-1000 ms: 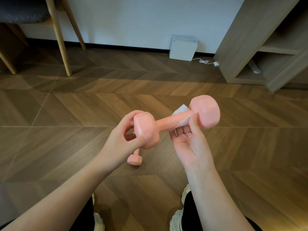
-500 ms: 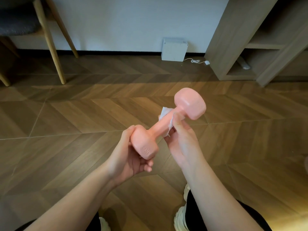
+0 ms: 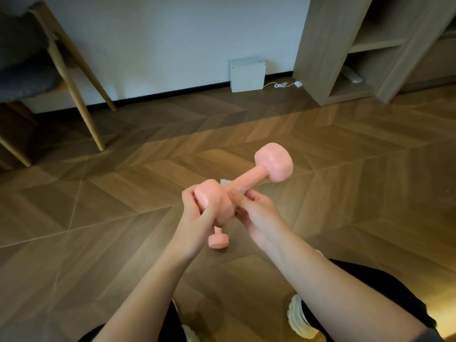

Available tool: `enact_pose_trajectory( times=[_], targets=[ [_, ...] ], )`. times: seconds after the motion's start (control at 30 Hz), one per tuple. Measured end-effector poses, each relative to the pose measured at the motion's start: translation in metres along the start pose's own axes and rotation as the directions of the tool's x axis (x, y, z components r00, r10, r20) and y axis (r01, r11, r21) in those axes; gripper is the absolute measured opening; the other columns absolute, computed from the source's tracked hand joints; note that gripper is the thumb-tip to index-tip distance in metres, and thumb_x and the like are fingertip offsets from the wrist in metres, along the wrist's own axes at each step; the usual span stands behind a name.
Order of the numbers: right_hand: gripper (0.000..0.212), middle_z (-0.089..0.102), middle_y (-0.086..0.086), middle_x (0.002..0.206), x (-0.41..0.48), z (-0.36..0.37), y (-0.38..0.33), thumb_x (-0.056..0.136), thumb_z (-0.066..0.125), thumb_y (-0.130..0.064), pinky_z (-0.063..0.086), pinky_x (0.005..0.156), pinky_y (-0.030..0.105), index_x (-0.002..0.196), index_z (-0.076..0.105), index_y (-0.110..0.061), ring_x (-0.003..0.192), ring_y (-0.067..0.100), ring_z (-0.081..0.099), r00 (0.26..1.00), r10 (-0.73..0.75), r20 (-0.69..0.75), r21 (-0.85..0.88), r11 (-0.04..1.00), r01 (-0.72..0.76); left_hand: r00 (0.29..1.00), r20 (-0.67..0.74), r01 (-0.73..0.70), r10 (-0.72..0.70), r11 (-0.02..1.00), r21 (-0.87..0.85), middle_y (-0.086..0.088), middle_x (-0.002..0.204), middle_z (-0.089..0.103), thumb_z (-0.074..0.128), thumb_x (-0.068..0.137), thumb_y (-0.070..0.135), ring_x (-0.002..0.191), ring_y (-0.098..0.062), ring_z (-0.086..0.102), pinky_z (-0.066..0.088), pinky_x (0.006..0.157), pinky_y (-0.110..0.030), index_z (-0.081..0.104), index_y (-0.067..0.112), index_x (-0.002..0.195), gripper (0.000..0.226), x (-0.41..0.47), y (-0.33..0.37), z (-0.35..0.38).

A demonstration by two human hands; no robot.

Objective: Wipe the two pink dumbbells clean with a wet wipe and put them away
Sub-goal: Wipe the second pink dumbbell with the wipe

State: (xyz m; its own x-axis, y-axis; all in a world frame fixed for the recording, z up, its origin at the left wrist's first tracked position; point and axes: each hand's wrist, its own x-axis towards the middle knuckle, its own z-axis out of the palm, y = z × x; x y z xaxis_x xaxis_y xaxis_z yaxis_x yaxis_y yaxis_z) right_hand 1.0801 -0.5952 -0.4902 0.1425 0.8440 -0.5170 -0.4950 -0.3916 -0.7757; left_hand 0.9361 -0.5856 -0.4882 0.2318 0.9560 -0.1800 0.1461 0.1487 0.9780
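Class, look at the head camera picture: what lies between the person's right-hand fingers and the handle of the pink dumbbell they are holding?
In the head view, a white wet wipe lies between the right hand and the held dumbbell.

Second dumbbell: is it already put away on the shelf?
No, the second dumbbell lies on the wooden floor beneath the hands, while the shelf unit stands apart by the wall.

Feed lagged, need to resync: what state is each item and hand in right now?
Held dumbbell: lifted, tilted.
Wet wipe: on its handle.
Second dumbbell: on the floor, mostly hidden.
Left hand: grip on near head.
Right hand: pinching the wipe.
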Motion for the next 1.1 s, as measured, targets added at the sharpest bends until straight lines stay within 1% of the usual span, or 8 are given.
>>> enact_pose_trajectory(
  times=[0.1,0.2,0.37,0.43,0.57,0.7,0.97,1.1],
  targets=[
    [0.028,0.071,0.016,0.118,-0.002,-0.004,-0.001,0.093,0.066,-0.010,0.051,0.093,0.037,0.120,0.068,-0.003,0.106,0.027,0.065,0.999,0.033,-0.024,0.066,0.997,-0.032,0.993,0.029,-0.114,0.112,0.986,0.118,0.014,0.120,0.050,0.072,0.071,0.050,0.104,0.010,0.057,0.050,0.079,-0.015,0.034,0.039,0.115,0.059,-0.003,-0.004,-0.001],
    [0.029,0.072,0.013,0.117,-0.004,-0.010,-0.004,0.093,0.065,-0.011,0.056,0.082,0.031,0.120,0.068,-0.001,0.102,0.024,0.068,0.999,0.047,-0.008,0.142,0.989,-0.046,0.963,0.047,-0.268,0.264,0.940,0.213,0.026,0.116,0.054,0.082,0.069,0.038,0.109,0.002,0.058,0.049,0.079,-0.015,0.034,0.041,0.116,0.067,-0.006,-0.005,0.000],
    [0.024,0.076,0.004,0.087,-0.005,-0.015,-0.006,0.097,0.060,-0.014,0.056,0.067,0.028,0.083,0.078,-0.012,0.072,0.016,0.071,0.997,0.053,0.050,0.208,0.976,-0.063,0.719,0.246,-0.658,0.651,0.523,0.541,-0.008,0.135,0.050,0.086,0.071,0.018,0.131,-0.021,0.047,0.044,0.101,-0.031,0.038,0.017,0.130,0.076,-0.005,0.001,-0.001],
    [0.029,0.077,0.003,0.089,-0.004,-0.017,-0.007,0.098,0.058,-0.017,0.055,0.074,0.029,0.081,0.080,-0.014,0.072,0.013,0.072,0.996,0.034,0.086,0.227,0.973,-0.052,0.705,0.283,-0.676,0.650,0.495,0.546,-0.008,0.138,0.049,0.085,0.073,0.019,0.135,-0.023,0.044,0.042,0.105,-0.033,0.038,0.017,0.133,0.076,-0.006,0.001,-0.001],
    [0.024,0.075,0.004,0.108,-0.004,-0.020,-0.012,0.098,0.057,-0.019,0.052,0.087,0.032,0.114,0.072,-0.009,0.088,0.016,0.067,0.993,-0.015,0.118,0.223,0.975,-0.012,0.974,0.133,-0.196,0.183,0.976,0.094,0.002,0.131,0.056,0.068,0.078,0.051,0.117,-0.013,0.059,0.052,0.094,-0.034,0.046,0.028,0.130,0.061,-0.014,0.008,-0.001],
    [0.020,0.074,0.006,0.111,-0.004,-0.025,-0.018,0.095,0.060,-0.009,0.056,0.075,0.025,0.109,0.073,-0.005,0.088,0.015,0.066,0.983,-0.079,0.166,0.170,0.984,0.051,0.941,0.242,0.290,-0.235,0.929,-0.228,-0.021,0.116,0.066,0.043,0.089,0.071,0.100,-0.041,0.065,0.052,0.091,-0.055,0.066,0.020,0.117,0.063,-0.009,0.013,-0.004],
    [0.014,0.077,0.003,0.093,-0.010,-0.035,-0.016,0.086,0.071,-0.004,0.054,0.070,0.021,0.099,0.076,-0.008,0.079,0.010,0.070,0.941,-0.020,0.339,-0.302,0.945,0.129,0.925,0.274,0.307,-0.263,0.943,-0.131,-0.011,0.123,0.069,0.047,0.083,0.072,0.118,-0.027,0.063,0.046,0.106,-0.046,0.064,0.015,0.128,0.075,0.000,0.011,-0.009],
    [0.021,0.076,0.003,0.094,-0.014,-0.037,-0.004,0.083,0.076,-0.008,0.052,0.076,0.023,0.104,0.076,-0.007,0.083,0.010,0.069,0.918,0.160,0.364,-0.541,0.838,0.068,0.908,0.309,0.340,-0.283,0.928,-0.150,-0.017,0.126,0.067,0.054,0.087,0.054,0.107,-0.027,0.063,0.051,0.087,-0.034,0.062,0.007,0.129,0.063,0.004,0.011,-0.018]
  ],
)
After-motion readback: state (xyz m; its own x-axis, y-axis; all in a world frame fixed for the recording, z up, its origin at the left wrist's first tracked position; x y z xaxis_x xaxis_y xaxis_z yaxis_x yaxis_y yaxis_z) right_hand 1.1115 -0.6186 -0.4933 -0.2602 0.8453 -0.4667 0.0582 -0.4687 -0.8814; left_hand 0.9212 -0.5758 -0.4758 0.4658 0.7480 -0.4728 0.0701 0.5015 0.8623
